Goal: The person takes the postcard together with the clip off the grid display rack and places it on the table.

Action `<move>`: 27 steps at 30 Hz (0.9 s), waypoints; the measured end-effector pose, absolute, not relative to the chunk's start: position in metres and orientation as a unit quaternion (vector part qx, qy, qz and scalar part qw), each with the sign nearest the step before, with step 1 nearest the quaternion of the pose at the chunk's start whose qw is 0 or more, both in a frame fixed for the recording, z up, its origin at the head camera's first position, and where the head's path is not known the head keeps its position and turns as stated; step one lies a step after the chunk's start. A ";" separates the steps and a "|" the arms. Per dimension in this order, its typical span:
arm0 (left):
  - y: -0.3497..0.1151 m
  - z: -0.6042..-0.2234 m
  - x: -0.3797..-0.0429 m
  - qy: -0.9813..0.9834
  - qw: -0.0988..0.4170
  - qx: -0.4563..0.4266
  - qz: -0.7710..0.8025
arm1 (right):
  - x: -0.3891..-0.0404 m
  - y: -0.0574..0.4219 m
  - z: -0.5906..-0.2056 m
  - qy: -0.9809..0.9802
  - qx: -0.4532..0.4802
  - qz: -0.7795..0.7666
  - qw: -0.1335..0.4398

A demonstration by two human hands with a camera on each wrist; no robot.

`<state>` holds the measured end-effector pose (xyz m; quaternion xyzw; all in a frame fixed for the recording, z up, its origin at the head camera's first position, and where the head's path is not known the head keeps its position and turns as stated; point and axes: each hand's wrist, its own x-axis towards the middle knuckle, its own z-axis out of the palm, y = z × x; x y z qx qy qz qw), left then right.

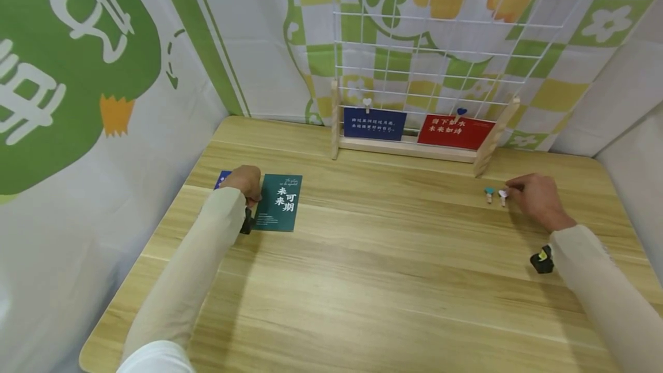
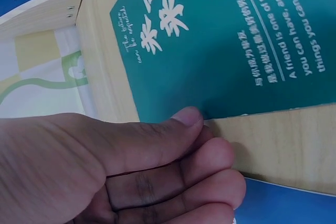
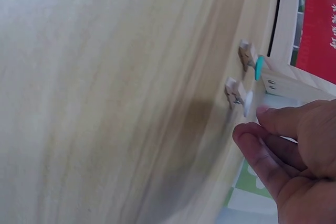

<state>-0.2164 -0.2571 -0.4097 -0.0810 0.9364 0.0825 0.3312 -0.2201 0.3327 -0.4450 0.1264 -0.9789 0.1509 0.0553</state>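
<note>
My left hand [image 1: 246, 182] pinches the edge of a green card [image 1: 282, 203] with white lettering, the thumb lying on its face. Beneath the curled fingers shows part of a blue card [image 2: 286, 203], mostly covered by the hand in the head view. On the right, my right hand [image 1: 536, 197] is beside two small wooden clothespins. The nearer clothespin has a white heart [image 3: 248, 103]; the other carries a teal heart [image 3: 259, 67]. In the right wrist view the thumb and forefinger are parted, with nothing between them, right beside the white heart.
A white wire grid rack [image 1: 440, 50] on a wooden base [image 1: 409, 147] stands at the table's back. A dark blue card [image 1: 375, 124] and a red card [image 1: 456, 132] are clipped low on it. Patterned cloth [image 1: 259, 33] hangs behind the wooden table [image 1: 362, 281].
</note>
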 end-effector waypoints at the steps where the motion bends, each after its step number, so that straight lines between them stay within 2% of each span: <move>1: -0.257 -0.409 -0.217 0.937 0.330 -0.078 0.083 | -0.220 0.333 -0.443 -0.979 0.125 0.152 0.055; 11: -0.251 -0.400 -0.218 0.944 0.303 -0.076 0.106 | -0.222 0.335 -0.431 -0.980 0.123 0.141 0.062; 21: -0.238 -0.397 -0.220 0.970 0.235 -0.025 0.056 | -0.223 0.327 -0.420 -0.980 0.102 0.159 0.063; 27: -0.233 -0.397 -0.223 0.974 0.219 -0.018 0.054 | -0.222 0.320 -0.413 -0.977 0.098 0.180 0.060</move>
